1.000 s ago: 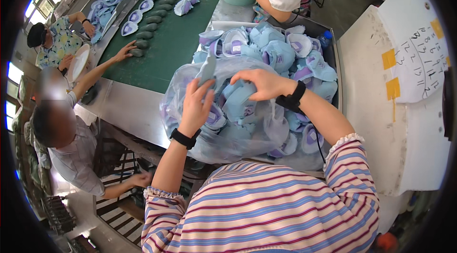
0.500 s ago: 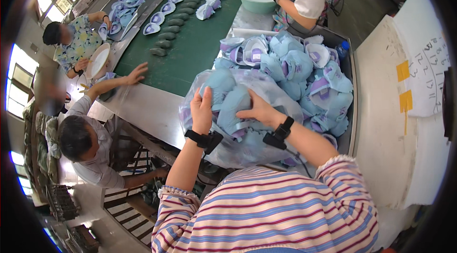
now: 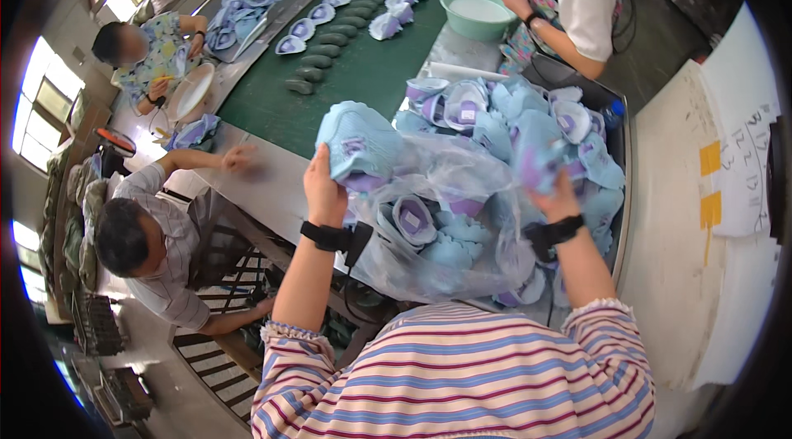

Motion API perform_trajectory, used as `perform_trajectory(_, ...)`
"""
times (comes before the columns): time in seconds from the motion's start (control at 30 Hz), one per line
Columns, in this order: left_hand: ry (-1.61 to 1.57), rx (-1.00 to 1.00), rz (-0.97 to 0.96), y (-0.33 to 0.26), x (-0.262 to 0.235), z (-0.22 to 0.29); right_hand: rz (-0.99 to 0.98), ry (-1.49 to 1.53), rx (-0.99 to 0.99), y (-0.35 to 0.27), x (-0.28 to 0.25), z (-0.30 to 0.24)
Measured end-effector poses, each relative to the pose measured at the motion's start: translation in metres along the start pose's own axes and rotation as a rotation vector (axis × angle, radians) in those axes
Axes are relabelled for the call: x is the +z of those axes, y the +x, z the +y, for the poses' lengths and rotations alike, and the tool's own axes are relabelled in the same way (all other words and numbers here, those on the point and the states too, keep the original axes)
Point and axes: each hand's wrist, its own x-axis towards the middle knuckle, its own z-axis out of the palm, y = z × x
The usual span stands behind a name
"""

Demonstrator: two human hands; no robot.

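My left hand grips a light blue shoe upper with a purple lining, lifted above the table edge. My right hand holds another blue and purple shoe upper over the pile. Between my hands lies a clear plastic bag stuffed with more of the same blue uppers. Both wrists wear black bands.
A bin behind the bag holds several more blue uppers. A green conveyor belt carries rows of uppers. A person with a green basin stands at the far end. Two people sit at the left. A white board stands at the right.
My hands were pressed on the plastic bag; now each has lifted a blue upper out, the left one raised toward the left, the right one to the right.
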Motion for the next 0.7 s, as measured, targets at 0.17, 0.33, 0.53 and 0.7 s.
perform_trajectory(0.17,-0.190,-0.114,0.125,0.071,-0.048,0.056,0.750,-0.785,-0.667,-0.027,-0.052,-0.128)
perform_trajectory(0.33,-0.009,-0.054,0.280,0.127,-0.112,0.047,0.670,-1.013,-0.739,-0.073,-0.056,-0.092)
perform_trajectory(0.53,0.747,0.052,0.523,0.237,-0.209,0.078,0.211,-1.155,-0.338,-0.081,0.030,-0.010)
perform_trajectory(0.7,1.214,1.186,0.748,0.295,-0.177,0.150,-0.006,-1.346,-0.111,-0.070,0.066,0.024)
